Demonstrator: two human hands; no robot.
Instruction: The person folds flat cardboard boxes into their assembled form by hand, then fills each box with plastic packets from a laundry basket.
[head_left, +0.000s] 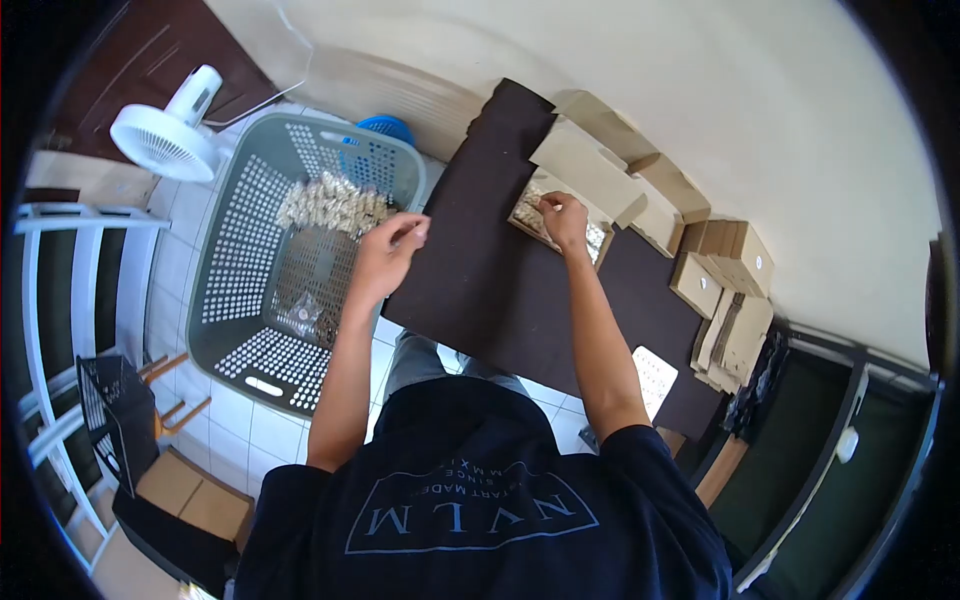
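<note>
From my feed, the open cardboard box (531, 228) sits at upper centre-right, filled with small pale pieces (529, 200). I judge it light, its thin walls easily bent – best held low along both long sides. The right hand (566, 220) dips in, fingertips drawn narrow; I can't tell what they grip. The left hand (387, 258) curls loosely, contents unclear, beside the perforated plastic basket (235, 368) – pale packets (332, 205) heaped inside, probably slippery.
</note>
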